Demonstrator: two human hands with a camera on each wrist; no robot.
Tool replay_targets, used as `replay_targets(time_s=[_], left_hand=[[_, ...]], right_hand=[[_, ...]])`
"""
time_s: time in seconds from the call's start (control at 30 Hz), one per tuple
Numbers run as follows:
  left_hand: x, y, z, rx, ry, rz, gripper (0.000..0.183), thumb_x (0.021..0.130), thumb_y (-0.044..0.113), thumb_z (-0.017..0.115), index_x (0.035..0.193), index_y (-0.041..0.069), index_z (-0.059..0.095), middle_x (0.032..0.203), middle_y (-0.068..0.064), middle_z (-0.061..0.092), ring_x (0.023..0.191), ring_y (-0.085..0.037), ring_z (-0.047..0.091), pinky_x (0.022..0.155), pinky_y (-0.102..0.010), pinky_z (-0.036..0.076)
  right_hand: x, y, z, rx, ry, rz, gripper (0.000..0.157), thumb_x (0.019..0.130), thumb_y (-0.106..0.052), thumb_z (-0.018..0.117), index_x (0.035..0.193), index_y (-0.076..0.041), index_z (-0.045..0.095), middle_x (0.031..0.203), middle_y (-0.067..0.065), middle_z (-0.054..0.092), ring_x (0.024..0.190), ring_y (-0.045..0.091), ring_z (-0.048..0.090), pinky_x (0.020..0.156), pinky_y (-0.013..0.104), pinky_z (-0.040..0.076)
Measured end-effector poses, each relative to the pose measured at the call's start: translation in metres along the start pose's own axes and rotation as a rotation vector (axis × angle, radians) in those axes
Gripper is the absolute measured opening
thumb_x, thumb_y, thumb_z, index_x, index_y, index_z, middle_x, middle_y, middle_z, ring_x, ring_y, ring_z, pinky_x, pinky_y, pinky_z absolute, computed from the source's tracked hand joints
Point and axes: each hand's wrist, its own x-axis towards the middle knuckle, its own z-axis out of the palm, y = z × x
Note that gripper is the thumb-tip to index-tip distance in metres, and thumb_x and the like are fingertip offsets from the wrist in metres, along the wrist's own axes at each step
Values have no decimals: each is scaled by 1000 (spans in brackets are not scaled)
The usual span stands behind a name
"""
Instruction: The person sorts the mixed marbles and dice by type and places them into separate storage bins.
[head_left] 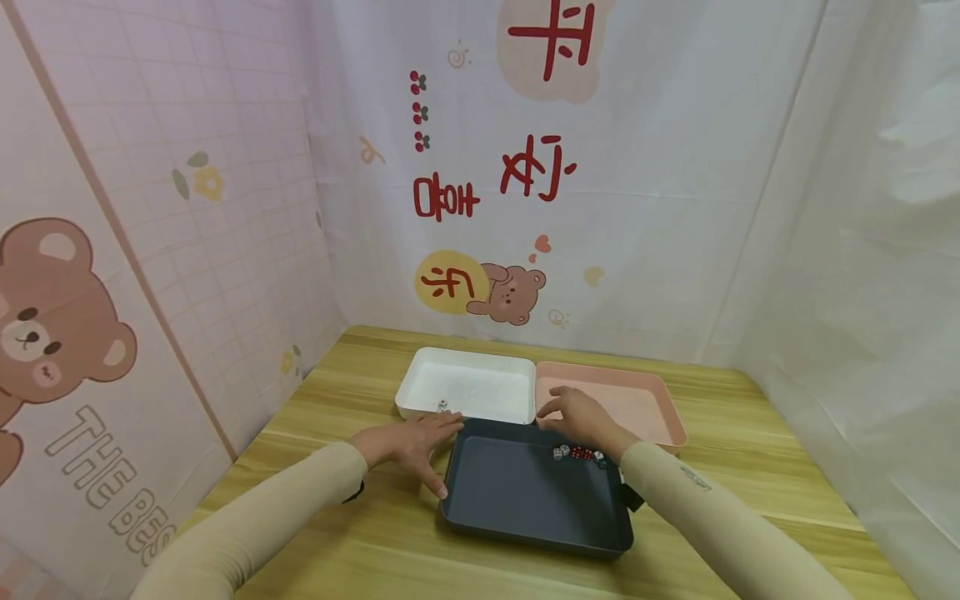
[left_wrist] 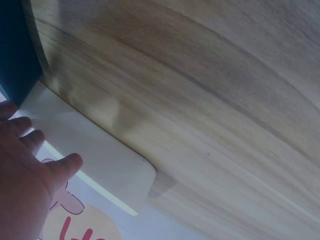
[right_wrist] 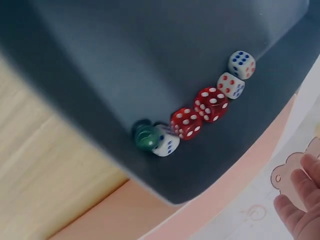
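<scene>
A dark blue-grey tray (head_left: pixel 525 500) lies on the table in front of the person. My left hand (head_left: pixel 412 442) is at its left side, fingers spread toward the back left corner and thumb right at the rim. Over the back rim, beside the pink tray (head_left: pixel 630 400), hovers my right hand (head_left: pixel 588 417), its fingers loosely bent with nothing between them. Along the dark tray's back right corner sit white dice (right_wrist: pixel 242 65), red dice (right_wrist: pixel 211 104) and a shiny green rounded piece (right_wrist: pixel 146 136), bunched in a row.
Behind the dark tray stands a white tray (head_left: pixel 480 383), side by side with the pink one. Small dice (head_left: pixel 442 405) lie near the white tray's front left. The wood-grain table (head_left: pixel 360 525) reaches back to a printed cloth wall (head_left: pixel 645 250).
</scene>
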Motion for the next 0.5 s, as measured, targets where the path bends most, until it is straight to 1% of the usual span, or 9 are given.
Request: replay_targets(time_s=[0.23, 0.37, 0.5], left_hand=[[1, -1, 1, 4, -3, 6, 115, 73, 65, 78, 159, 11, 23, 165, -6, 13, 151, -26, 9, 119, -49, 14], [1, -1, 0, -1, -4, 12, 115, 73, 65, 78, 159, 10, 23, 165, -7, 13, 151, -28, 9, 119, -50, 14], [2, -1, 1, -1, -2, 6, 116, 73, 65, 79, 159, 11, 23, 166, -6, 12, 151, -27, 9, 119, -48, 15]], right_hand=[[-7, -2, 0, -207, -6, -169, 17, 85, -21, 79, 99, -10, 80, 128, 25, 61, 124, 42, 53, 101, 56, 43], [-10, -2, -2, -316, -41, -214, 18, 84, -25, 81, 99, -14, 80, 132, 23, 59, 126, 41, 51, 103, 56, 41], [-11, 0, -1, -382, -77, -237, 20, 83, -27, 81, 99, -15, 80, 135, 20, 57, 129, 40, 49, 104, 59, 38]])
